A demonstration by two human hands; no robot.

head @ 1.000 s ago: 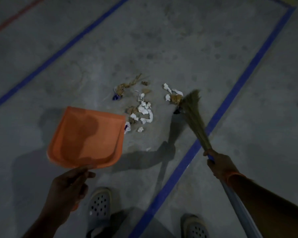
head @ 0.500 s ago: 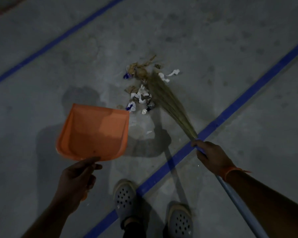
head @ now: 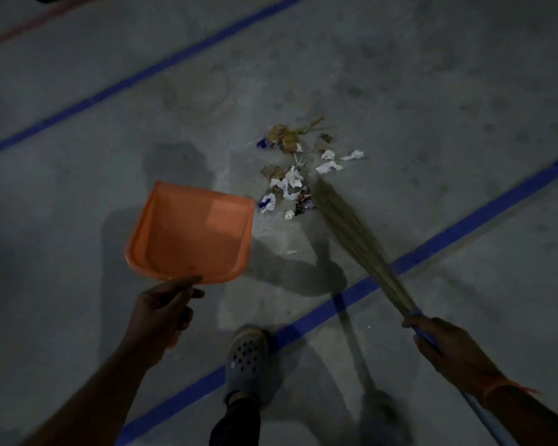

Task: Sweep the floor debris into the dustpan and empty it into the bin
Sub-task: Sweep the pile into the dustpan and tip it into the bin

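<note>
We grip dustpan (head: 189,233) w/ left hand (head: 161,312), broom (head: 351,233) w/ right hand (head: 445,346); debris (head: 295,175) ahead, unswept; pan empty, bin unseen.

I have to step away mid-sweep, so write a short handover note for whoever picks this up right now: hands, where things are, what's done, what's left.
Left hand: grip on the handle end of the orange dustpan, open mouth facing the litter.
Right hand: grip on the broom, bristle tips at the pile's right edge.
Debris pile: paper scraps and brown bits on the concrete floor, just beyond the pan's mouth; one stray scrap nearer the feet.
Done: litter gathered loosely.
Left: pan holds nothing visible; sweep it in, empty it. The bin is not in view.
</note>
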